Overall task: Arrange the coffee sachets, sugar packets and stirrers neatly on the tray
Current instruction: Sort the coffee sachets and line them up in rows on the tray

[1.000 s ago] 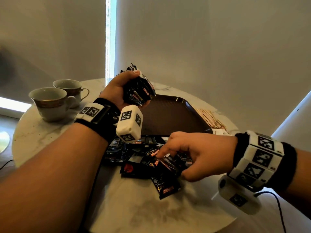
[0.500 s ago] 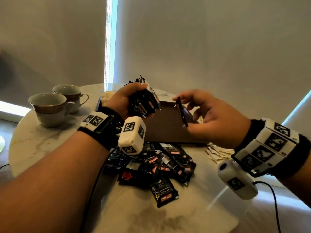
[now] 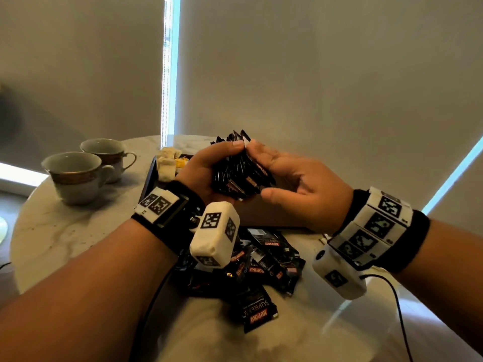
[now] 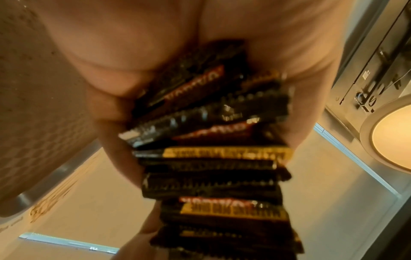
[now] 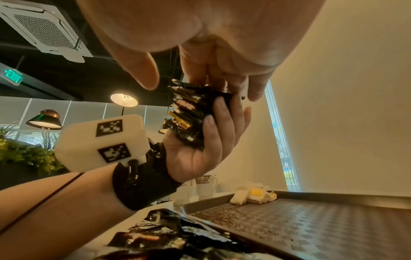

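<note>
Round white marble table: loose coffee sachets before dark tray; two cups. Left hand clasps sachet stack; right hand, fingers straight, touches it. Grey blinds behind

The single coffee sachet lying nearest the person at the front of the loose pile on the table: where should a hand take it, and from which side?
Judged from the head view, pinch the sachet by its near, lower end, coming from the person's side. It lies flat on the marble table, and that end sticks out free of the pile of sachets, while its far end is tucked under others.
</note>
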`<state>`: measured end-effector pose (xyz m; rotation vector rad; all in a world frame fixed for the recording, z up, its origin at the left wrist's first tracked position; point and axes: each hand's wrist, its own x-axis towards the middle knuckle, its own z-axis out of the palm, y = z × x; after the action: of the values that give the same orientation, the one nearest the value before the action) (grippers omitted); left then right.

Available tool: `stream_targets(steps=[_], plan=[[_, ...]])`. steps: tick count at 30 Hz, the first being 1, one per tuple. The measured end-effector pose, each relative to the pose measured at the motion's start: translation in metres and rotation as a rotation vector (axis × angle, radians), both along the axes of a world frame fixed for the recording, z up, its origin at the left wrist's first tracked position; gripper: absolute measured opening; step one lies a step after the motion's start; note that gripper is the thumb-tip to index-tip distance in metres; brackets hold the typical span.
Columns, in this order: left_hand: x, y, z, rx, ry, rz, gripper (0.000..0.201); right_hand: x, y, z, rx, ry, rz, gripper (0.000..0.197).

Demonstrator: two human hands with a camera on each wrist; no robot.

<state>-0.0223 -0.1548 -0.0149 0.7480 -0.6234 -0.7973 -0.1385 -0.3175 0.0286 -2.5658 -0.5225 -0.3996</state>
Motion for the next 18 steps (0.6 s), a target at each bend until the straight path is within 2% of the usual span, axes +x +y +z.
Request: stream_targets(steps=[3,6,8,10,12,16,18], plan=[[-0.003,0.000,0.002,-0.005,-0.012,0.013,0.035,0.006,0.001,0.002,-0.041,-0.031,-0.035,0.053],[-0.001,0.001,0.003,-0.010,-0.026,0.039,0.028,0.008,0.003,0.007,-0.022,-0.005,-0.007,0.054],[0.002,0.003,0.005,-0.018,-0.020,0.076,0.028,0.008,0.005,0.013,0.070,0.048,0.043,0.057],[0.006,0.007,0.007,-0.030,-0.034,0.079,0.033,0.011,0.008,0.021,0.256,0.166,0.100,0.057],[0.015,0.011,0.012,-0.031,-0.026,0.090,0.035,0.021,0.009,0.029,0.363,0.212,0.120,0.052],[0.035,0.024,0.022,-0.003,0.003,0.088,0.045,0.056,0.008,0.045,0.143,0.105,0.101,0.054],[0.048,0.031,0.030,0.067,-0.015,0.119,0.037,0.076,0.009,0.050,0.139,0.112,0.152,0.053]])
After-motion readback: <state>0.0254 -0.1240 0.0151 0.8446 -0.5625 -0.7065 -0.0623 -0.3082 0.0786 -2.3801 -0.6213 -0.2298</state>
